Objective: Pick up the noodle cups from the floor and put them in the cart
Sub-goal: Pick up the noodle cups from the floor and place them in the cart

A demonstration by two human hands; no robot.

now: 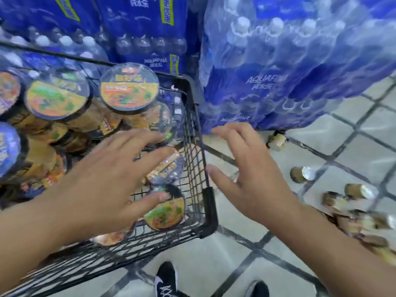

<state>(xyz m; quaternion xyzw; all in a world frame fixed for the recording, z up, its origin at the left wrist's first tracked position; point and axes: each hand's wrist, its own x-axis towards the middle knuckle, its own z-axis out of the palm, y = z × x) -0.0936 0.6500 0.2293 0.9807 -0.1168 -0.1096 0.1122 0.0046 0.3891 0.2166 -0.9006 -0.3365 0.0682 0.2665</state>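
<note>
Noodle cups piled in the cart, more scattered on the floor

The noodle cups (pixel 128 86) are round, with yellow-orange printed lids and dark rims, lying tilted in the black wire cart (pixel 203 159). The left hand (pixel 111 179), over the cart, and the right hand (pixel 250 168), beside it, both have an open, empty grip. The floor cups (pixel 302 174) at right lie sideways, blurred.

Shrink-wrapped water bottle packs (pixel 289 61), tiled floor (pixel 246 264), black shoes (pixel 166 279)

"AQUAFINA" reads on the blue shrink-wrapped water bottle packs (pixel 278 80); the noodle cup lids' print is unreadable.
</note>
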